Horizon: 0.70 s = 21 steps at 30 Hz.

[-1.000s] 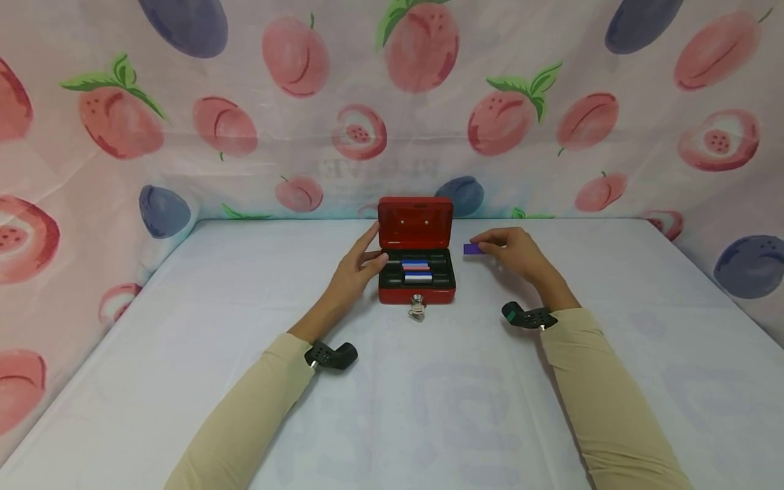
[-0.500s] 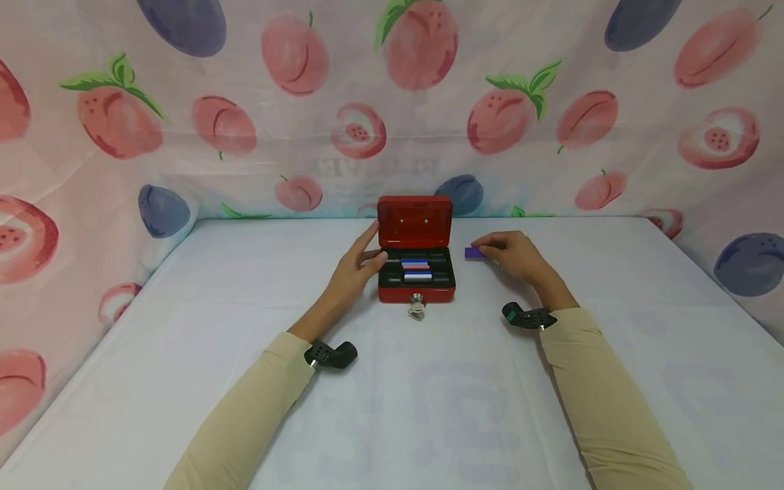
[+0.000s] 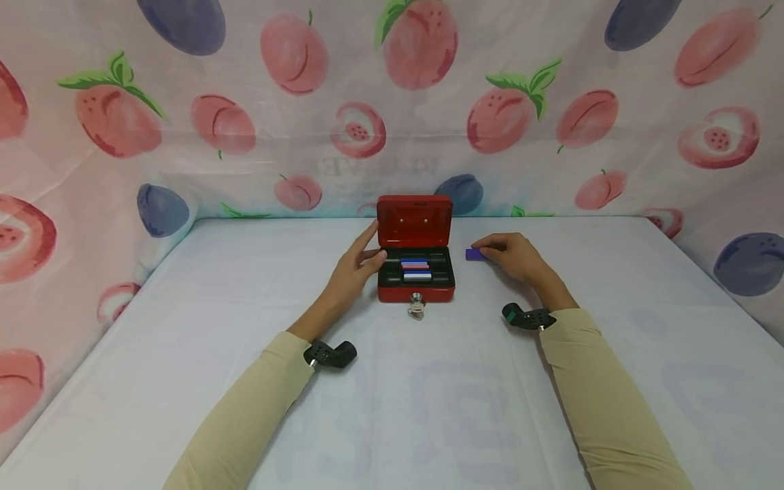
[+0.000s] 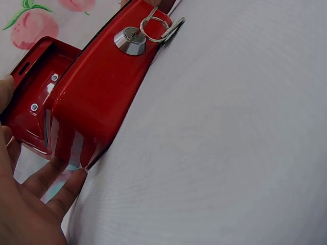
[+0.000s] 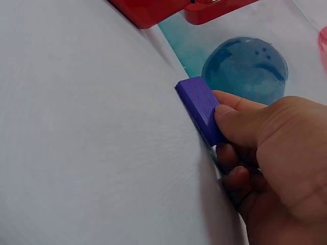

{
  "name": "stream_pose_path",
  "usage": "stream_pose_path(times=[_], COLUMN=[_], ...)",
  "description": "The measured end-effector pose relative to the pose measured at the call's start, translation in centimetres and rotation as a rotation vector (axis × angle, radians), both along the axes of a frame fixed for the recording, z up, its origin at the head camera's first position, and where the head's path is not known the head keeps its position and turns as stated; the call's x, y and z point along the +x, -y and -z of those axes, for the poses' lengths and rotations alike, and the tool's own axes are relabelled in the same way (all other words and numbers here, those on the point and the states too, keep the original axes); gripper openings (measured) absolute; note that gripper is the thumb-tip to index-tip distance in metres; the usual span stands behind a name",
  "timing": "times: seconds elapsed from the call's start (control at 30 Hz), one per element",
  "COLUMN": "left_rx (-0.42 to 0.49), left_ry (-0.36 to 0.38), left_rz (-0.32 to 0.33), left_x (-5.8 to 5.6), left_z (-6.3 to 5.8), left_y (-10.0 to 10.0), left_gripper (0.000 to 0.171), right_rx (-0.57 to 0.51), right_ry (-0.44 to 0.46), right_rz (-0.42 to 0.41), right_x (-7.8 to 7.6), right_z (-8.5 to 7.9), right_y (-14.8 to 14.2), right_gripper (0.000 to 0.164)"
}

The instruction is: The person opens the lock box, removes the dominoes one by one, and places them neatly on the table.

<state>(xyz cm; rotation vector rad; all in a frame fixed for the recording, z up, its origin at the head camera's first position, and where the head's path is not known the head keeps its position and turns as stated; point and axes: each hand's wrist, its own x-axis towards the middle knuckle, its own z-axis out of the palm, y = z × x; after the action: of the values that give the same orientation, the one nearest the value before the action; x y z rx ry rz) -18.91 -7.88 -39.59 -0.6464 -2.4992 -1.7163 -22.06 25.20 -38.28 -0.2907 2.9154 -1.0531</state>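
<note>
A red cash box (image 3: 401, 295) stands with its lid (image 3: 414, 221) raised, and a black tray (image 3: 395, 278) fills its inside. Several slim blue, red and white pieces (image 3: 417, 274) lie in the tray. My left hand (image 3: 349, 275) rests on the box's left side, fingers spread and mostly straight; in the left wrist view two fingertips touch the red side wall (image 4: 76, 143). To the right of the box, my right hand (image 3: 517, 258) pinches a flat purple block (image 5: 199, 104) between thumb and forefinger, low over the cloth. Whether the block touches the cloth, I cannot tell.
A key ring with keys (image 4: 158, 29) hangs from the lock (image 4: 130, 41) on the box's front. White cloth (image 3: 429, 395) covers the table. Behind it hangs a fruit-patterned curtain (image 3: 245, 177).
My right hand has brought the purple block slightly down and nearer to me. My left hand and the box stay in place.
</note>
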Motion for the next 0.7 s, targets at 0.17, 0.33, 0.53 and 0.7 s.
stream_pose_path(times=[0.17, 0.33, 0.53, 0.7], left_rx=[0.001, 0.006, 0.011, 0.01], left_ry=[-0.003, 0.011, 0.014, 0.009], left_rz=[0.003, -0.002, 0.0, 0.001], left_x=[0.02, 0.06, 0.01, 0.01], left_z=[0.01, 0.0, -0.01, -0.02], left_y=[0.01, -0.01, 0.0, 0.0], left_gripper=[0.065, 0.065, 0.065, 0.065], right_rx=[0.001, 0.007, 0.012, -0.002], right_ry=[0.012, 0.019, -0.012, -0.019], right_rz=[0.005, 0.016, 0.027, 0.04], right_x=[-0.07, 0.0, 0.06, 0.03], right_z=[0.18, 0.29, 0.35, 0.52], right_y=[0.03, 0.02, 0.08, 0.12], right_gripper=[0.027, 0.031, 0.032, 0.032])
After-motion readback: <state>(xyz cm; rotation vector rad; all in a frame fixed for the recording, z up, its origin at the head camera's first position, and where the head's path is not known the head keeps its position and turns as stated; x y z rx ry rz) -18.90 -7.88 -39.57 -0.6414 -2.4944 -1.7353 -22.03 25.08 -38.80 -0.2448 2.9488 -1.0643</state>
